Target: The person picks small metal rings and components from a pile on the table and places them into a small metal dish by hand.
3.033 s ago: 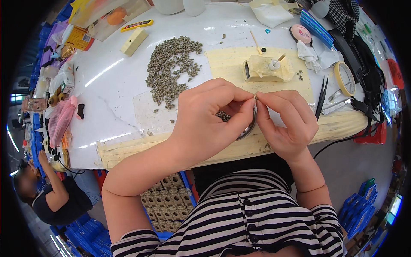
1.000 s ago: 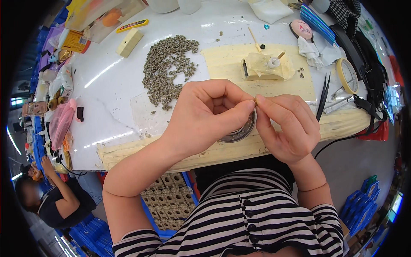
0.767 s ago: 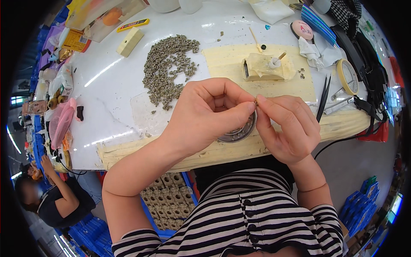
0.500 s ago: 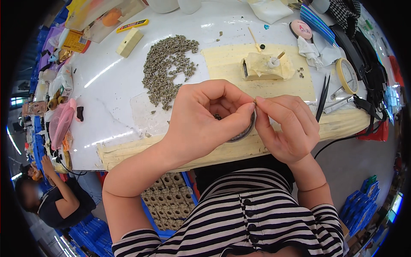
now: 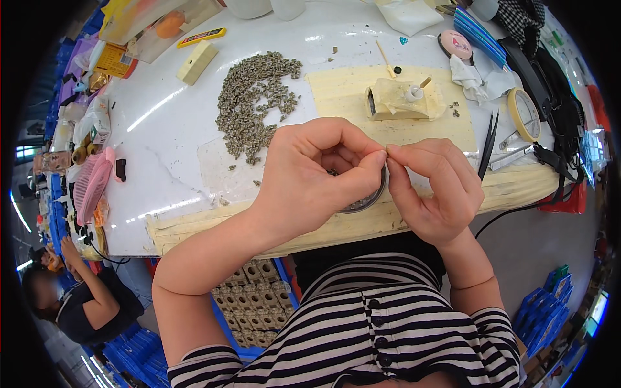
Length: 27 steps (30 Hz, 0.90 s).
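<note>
- Left hand is raised over the near edge of the table, thumb and index finger pinched on a tiny part
- Right hand meets it tip to tip, its grip closed on the same tiny part, which the fingertips mostly hide
- Round dish with small pieces in it sits below the hands by the table's near edge, partly covered by the left hand
- Pile of small metal parts spreads left of the table's middle, reaching toward the far edge
- Tape-covered block lies beyond the hands on a pale yellow sheet
- Black tweezers and a tape roll lie near the table's right edge
- Pale block lies toward the far left corner
</note>
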Each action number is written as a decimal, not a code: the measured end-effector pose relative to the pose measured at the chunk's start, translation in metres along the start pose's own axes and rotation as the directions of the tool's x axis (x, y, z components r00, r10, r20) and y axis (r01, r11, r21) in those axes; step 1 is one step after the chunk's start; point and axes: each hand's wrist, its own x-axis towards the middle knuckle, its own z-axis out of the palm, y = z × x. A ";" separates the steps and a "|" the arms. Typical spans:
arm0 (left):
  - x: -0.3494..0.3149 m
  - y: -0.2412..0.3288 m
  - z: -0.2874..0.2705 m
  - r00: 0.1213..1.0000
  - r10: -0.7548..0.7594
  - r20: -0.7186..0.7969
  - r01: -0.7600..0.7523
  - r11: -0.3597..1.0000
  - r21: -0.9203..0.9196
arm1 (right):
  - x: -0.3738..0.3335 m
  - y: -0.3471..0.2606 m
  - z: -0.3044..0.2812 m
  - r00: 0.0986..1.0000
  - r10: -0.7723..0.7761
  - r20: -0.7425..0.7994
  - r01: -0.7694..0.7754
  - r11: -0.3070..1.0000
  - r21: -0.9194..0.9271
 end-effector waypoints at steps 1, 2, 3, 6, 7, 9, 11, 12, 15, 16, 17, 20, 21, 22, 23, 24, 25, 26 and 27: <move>0.000 -0.001 0.001 1.000 -0.008 0.001 0.008 1.000 -0.012 | 0.000 0.000 0.000 1.000 0.005 -0.001 -0.005 1.000 0.002; -0.001 -0.001 0.002 1.000 -0.016 0.002 0.016 1.000 -0.025 | 0.000 -0.001 0.000 1.000 0.008 0.001 -0.008 1.000 -0.004; 0.000 -0.001 0.003 1.000 -0.029 -0.001 0.029 0.999 -0.046 | 0.000 -0.001 0.000 1.000 0.012 0.002 -0.012 1.000 -0.010; -0.001 -0.001 0.007 0.998 -0.069 -0.016 0.067 0.993 -0.097 | 0.001 -0.001 0.000 1.000 0.012 0.001 -0.012 1.000 -0.019; -0.001 -0.001 0.008 0.996 -0.082 -0.024 0.079 0.991 -0.105 | 0.001 -0.001 -0.001 1.000 0.011 0.000 -0.011 1.000 -0.020; -0.002 -0.001 0.010 0.995 -0.097 -0.032 0.093 0.989 -0.117 | 0.001 -0.002 -0.001 1.000 0.021 0.003 -0.021 1.000 -0.016; -0.002 -0.003 0.010 0.994 -0.101 -0.035 0.096 0.988 -0.122 | 0.001 -0.002 -0.002 1.000 0.029 0.007 -0.028 1.000 -0.013; -0.002 -0.003 0.010 0.994 -0.107 -0.030 0.102 0.987 -0.121 | 0.001 -0.002 -0.003 0.999 0.032 0.009 -0.031 0.999 -0.013; -0.002 -0.004 0.009 0.995 -0.092 -0.043 0.085 0.986 -0.147 | 0.001 -0.001 -0.003 0.999 0.033 0.008 -0.033 0.999 0.007; -0.001 -0.007 0.010 0.996 -0.065 -0.063 0.053 0.983 -0.177 | 0.001 -0.001 -0.003 0.999 0.032 0.006 -0.032 0.999 0.017; -0.001 -0.009 0.011 0.996 -0.038 -0.081 0.020 0.978 -0.207 | 0.001 0.000 -0.002 1.000 0.019 0.003 -0.019 1.000 0.005; 0.000 -0.005 0.009 0.996 -0.049 -0.079 0.034 0.982 -0.183 | 0.001 0.001 -0.001 1.000 -0.025 -0.001 0.025 0.999 -0.030; -0.001 -0.003 0.007 0.997 -0.054 -0.058 0.045 0.989 -0.140 | 0.001 0.001 -0.001 0.999 -0.042 0.000 0.042 0.998 -0.043; -0.001 -0.001 0.005 0.998 -0.059 -0.037 0.055 0.994 -0.097 | 0.002 0.001 -0.001 0.998 -0.059 0.002 0.059 0.997 -0.056; -0.001 0.000 0.003 0.998 -0.066 -0.017 0.065 0.996 -0.054 | 0.001 0.001 -0.001 0.997 -0.074 0.004 0.074 0.995 -0.062; -0.002 0.000 0.004 0.999 -0.038 -0.021 0.037 0.998 -0.047 | 0.000 0.002 0.000 0.996 -0.089 0.007 0.090 0.994 -0.069; -0.002 -0.001 0.005 1.000 -0.009 -0.025 0.008 0.999 -0.040 | 0.000 0.002 0.000 0.994 -0.104 0.009 0.105 0.992 -0.075; -0.003 -0.002 0.006 0.999 0.019 -0.030 -0.020 0.999 -0.033 | 0.001 0.001 0.000 0.995 -0.101 0.007 0.101 0.992 -0.076; -0.004 -0.003 0.006 0.999 0.023 -0.036 -0.024 0.999 -0.046 | 0.001 0.001 0.001 0.995 -0.098 0.005 0.098 0.992 -0.077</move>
